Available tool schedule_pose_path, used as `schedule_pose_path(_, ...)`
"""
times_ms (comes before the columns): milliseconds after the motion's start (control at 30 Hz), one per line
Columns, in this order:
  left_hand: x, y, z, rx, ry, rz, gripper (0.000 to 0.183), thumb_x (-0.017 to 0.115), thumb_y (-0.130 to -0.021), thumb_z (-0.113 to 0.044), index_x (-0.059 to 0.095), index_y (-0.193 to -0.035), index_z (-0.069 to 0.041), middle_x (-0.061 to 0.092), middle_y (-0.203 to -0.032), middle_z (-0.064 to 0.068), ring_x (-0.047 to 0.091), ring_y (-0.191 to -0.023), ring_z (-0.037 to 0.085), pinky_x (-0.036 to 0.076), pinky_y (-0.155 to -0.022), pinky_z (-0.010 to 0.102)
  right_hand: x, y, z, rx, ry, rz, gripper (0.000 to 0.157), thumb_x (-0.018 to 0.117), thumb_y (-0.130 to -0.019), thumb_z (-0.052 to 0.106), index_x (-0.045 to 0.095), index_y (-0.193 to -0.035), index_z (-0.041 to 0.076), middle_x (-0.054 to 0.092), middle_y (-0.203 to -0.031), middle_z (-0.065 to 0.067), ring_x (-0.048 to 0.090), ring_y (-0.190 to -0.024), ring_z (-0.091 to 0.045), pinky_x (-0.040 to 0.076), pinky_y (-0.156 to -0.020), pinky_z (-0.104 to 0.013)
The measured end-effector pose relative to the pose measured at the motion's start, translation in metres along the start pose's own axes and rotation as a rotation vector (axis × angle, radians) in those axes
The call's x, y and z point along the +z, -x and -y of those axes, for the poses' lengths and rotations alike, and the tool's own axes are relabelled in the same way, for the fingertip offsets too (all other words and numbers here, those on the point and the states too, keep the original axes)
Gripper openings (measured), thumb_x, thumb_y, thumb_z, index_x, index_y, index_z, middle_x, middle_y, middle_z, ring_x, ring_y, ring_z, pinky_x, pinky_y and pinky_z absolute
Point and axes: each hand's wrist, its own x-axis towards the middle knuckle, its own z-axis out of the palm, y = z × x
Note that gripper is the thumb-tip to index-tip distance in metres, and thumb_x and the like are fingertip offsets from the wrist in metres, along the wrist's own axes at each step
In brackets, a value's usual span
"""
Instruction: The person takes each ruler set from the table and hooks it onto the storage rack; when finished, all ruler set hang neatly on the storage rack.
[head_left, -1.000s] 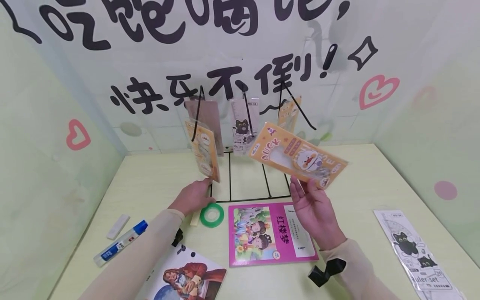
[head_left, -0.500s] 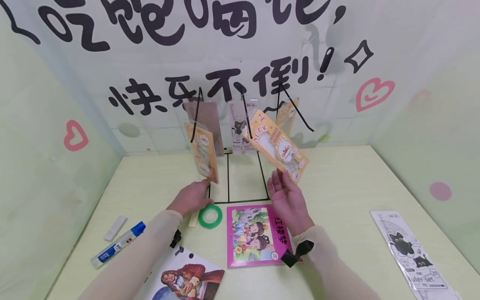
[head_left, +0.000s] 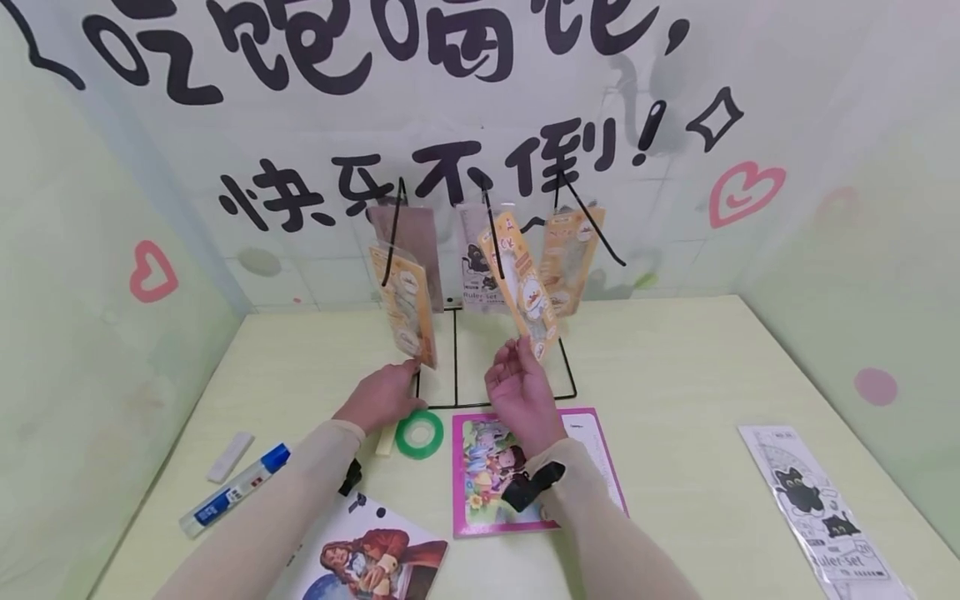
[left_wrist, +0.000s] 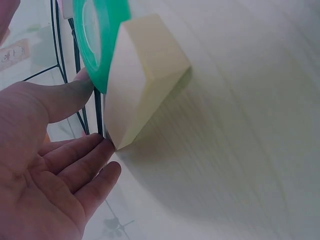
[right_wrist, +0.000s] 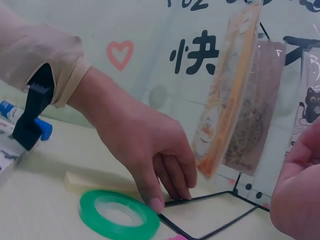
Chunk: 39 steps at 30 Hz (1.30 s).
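Note:
My right hand (head_left: pixel 521 392) pinches the lower end of an orange duck-print ruler packet (head_left: pixel 531 296). The packet leans up to the left, its top by the middle hook of a black wire display rack (head_left: pixel 455 358); whether it touches the hook I cannot tell. With thumb and fingers, my left hand (head_left: pixel 381 396) grips the rack's front left base corner, seen closer in the right wrist view, where the left hand (right_wrist: pixel 150 145) holds the wire. Behind the middle hook hangs a cat ruler packet (head_left: pixel 474 267). Orange packets hang on the left hook (head_left: pixel 407 304) and right hook (head_left: pixel 567 262).
A green tape roll (head_left: pixel 402 434) and a pale block (left_wrist: pixel 135 60) lie beside the left hand. A pink picture book (head_left: pixel 611 475) lies below the right hand. Glue stick (head_left: pixel 232 493), white eraser-like block (head_left: pixel 230 456), another book (head_left: pixel 386 554) and cat ruler set (head_left: pixel 817 508) lie around.
My right hand has moved left with the orange packet, which now stands steeper near the middle hook. The right hanging packet has turned to face forward. My left hand stays on the rack.

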Motion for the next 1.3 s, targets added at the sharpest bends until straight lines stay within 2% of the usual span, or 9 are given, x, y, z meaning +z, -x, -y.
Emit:
schedule_pose_path(167, 0.002, 0.002, 0.003, -0.009, 0.013, 0.007, 0.069, 0.072, -0.076, -0.035, 0.044, -0.132, -0.004, 0.061, -0.111, 0.012, 0.059, -0.095, 0.023, 0.049, -0.081, 0.041, 0.001, -0.007, -0.025, 0.045, -0.023, -0.033, 0.015, 0.068, -0.080, 0.029, 0.061, -0.082, 0.016, 0.060, -0.078, 0.005, 0.056, -0.068, -0.005, 0.042, -0.055, -0.013)
schedule_pose_path(367, 0.003, 0.000, 0.003, -0.024, 0.024, 0.002, 0.069, 0.073, -0.076, -0.035, 0.044, -0.132, -0.005, 0.060, -0.111, 0.013, 0.058, -0.095, 0.024, 0.048, -0.082, 0.042, -0.001, -0.006, -0.051, 0.128, 0.057, 0.005, 0.020, 0.057, -0.088, 0.036, 0.059, -0.080, 0.018, 0.057, -0.075, 0.007, 0.054, -0.065, -0.002, 0.040, -0.052, -0.011)
schedule_pose_path(533, 0.001, 0.000, 0.003, -0.007, 0.025, -0.002, 0.068, 0.073, -0.076, -0.034, 0.045, -0.130, -0.005, 0.061, -0.108, 0.013, 0.059, -0.093, 0.024, 0.049, -0.081, 0.042, 0.001, 0.007, -0.057, 0.217, 0.215, 0.024, 0.022, 0.059, -0.086, 0.039, 0.056, -0.086, 0.018, 0.054, -0.078, 0.006, 0.052, -0.064, -0.003, 0.041, -0.052, -0.011)
schedule_pose_path(633, 0.001, 0.000, 0.003, -0.005, 0.018, -0.003, 0.069, 0.073, -0.075, -0.034, 0.045, -0.131, -0.005, 0.061, -0.109, 0.013, 0.059, -0.093, 0.024, 0.049, -0.081, 0.041, 0.001, 0.021, -0.047, 0.250, 0.395, 0.068, 0.023, 0.060, -0.086, 0.038, 0.055, -0.090, 0.016, 0.053, -0.080, 0.004, 0.049, -0.066, -0.006, 0.041, -0.054, -0.013)
schedule_pose_path(733, 0.000, 0.001, 0.001, -0.009, 0.013, -0.004, 0.070, 0.073, -0.075, -0.035, 0.044, -0.132, -0.005, 0.061, -0.110, 0.012, 0.059, -0.093, 0.023, 0.049, -0.081, 0.041, -0.002, 0.038, -0.025, 0.237, 0.621, 0.129, 0.026, 0.058, -0.087, 0.036, 0.053, -0.095, 0.012, 0.053, -0.083, 0.001, 0.049, -0.068, -0.009, 0.041, -0.057, -0.017)
schedule_pose_path(867, -0.001, 0.001, -0.001, -0.003, 0.005, -0.007, 0.069, 0.073, -0.075, -0.035, 0.045, -0.131, -0.005, 0.061, -0.109, 0.011, 0.059, -0.091, 0.021, 0.049, -0.079, 0.041, -0.011, 0.061, 0.023, 0.130, 0.929, 0.126, 0.034, 0.062, -0.085, 0.033, 0.051, -0.100, 0.004, 0.054, -0.083, -0.005, 0.048, -0.065, -0.013, 0.041, -0.055, -0.021)
schedule_pose_path(1067, 0.001, 0.000, 0.000, 0.004, -0.008, -0.011, 0.067, 0.073, -0.076, -0.035, 0.046, -0.130, -0.005, 0.063, -0.101, 0.009, 0.059, -0.084, 0.018, 0.050, -0.075, 0.038, -0.037, 0.092, 0.114, -0.099, 1.399, -0.016, 0.041, 0.064, -0.084, 0.028, 0.051, -0.103, -0.005, 0.057, -0.083, -0.014, 0.054, -0.066, -0.018, 0.050, -0.057, -0.030)
schedule_pose_path(1200, 0.001, 0.000, 0.000, -0.002, -0.019, -0.012, 0.067, 0.072, -0.076, -0.036, 0.046, -0.130, -0.006, 0.063, -0.098, 0.008, 0.059, -0.080, 0.016, 0.051, -0.073, 0.036, -0.061, 0.112, 0.178, -0.296, 1.734, -0.098, 0.037, 0.064, -0.084, 0.031, 0.056, -0.102, -0.001, 0.062, -0.086, -0.017, 0.059, -0.069, -0.020, 0.052, -0.058, -0.033)
schedule_pose_path(1300, 0.002, 0.000, 0.001, -0.001, -0.014, -0.014, 0.067, 0.072, -0.076, -0.035, 0.045, -0.130, -0.006, 0.063, -0.100, 0.008, 0.059, -0.083, 0.017, 0.051, -0.074, 0.037, -0.076, 0.129, 0.223, -0.449, 2.064, -0.197, 0.037, 0.062, -0.085, 0.036, 0.059, -0.102, 0.003, 0.063, -0.088, -0.015, 0.059, -0.071, -0.017, 0.049, -0.058, -0.029)
